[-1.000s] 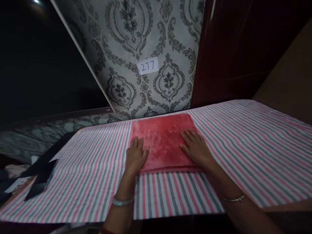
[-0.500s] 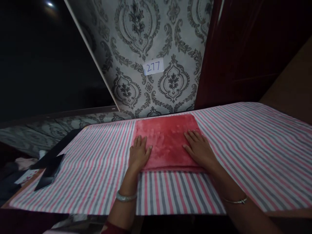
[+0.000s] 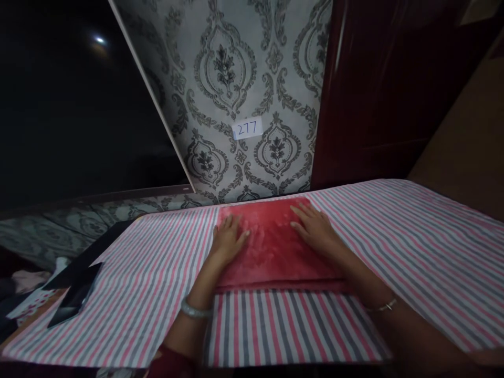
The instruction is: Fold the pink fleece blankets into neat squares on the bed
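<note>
A folded red cloth [image 3: 268, 252], plush-looking and roughly rectangular, lies flat on a striped tablecloth [image 3: 157, 278]. Its layered front edge faces me. My left hand [image 3: 228, 239] rests on the left part of the cloth, fingers stretched out and a little blurred. On the right part lies my right hand [image 3: 315, 228], palm down with its fingers spread toward the far edge. Neither hand grips anything. A pale bangle circles my left wrist, and a thin metal one my right.
A dark phone-like slab [image 3: 76, 296] lies on the table's left side. Behind the table stands a patterned wall with a paper label [image 3: 248, 128] reading 277. A large dark screen [image 3: 86, 105] is at left, a dark red glossy panel [image 3: 366, 94] at right.
Both hands have slid toward the far edge of the red cloth, still flat on it. The camera view has tilted up slightly, so the scene sits lower.
</note>
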A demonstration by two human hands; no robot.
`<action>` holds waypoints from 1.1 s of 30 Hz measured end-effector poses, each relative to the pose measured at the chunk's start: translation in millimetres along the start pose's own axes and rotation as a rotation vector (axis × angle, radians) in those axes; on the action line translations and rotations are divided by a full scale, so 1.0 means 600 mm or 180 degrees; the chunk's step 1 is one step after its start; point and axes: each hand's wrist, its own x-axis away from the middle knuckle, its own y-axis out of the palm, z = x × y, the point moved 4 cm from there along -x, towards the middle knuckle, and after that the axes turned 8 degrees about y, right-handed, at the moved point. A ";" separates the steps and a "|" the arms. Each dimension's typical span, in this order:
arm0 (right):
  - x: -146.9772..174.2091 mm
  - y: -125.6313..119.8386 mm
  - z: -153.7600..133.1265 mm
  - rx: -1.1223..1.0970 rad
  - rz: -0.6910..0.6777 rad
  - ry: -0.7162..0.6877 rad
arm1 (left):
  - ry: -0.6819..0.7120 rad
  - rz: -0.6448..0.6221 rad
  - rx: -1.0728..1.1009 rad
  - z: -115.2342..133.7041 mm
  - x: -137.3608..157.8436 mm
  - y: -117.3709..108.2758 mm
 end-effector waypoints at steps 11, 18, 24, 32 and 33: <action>-0.084 0.087 -0.056 0.0429 -0.0344 -0.0411 | 0.0289 -0.0212 -0.0277 0.020 -0.119 0.082; -0.084 0.101 -0.050 0.0400 -0.0650 -0.0318 | 0.0250 -0.0341 -0.0221 0.012 -0.125 0.106; -0.083 0.102 -0.051 0.0451 -0.0659 -0.0338 | 0.0245 -0.0352 -0.0191 0.013 -0.126 0.107; -0.079 0.102 -0.053 0.0439 -0.0532 -0.0318 | 0.0246 -0.0409 -0.0165 0.020 -0.116 0.093; -0.079 0.103 -0.053 0.0432 -0.0523 -0.0312 | 0.0227 -0.0447 -0.0147 0.020 -0.116 0.093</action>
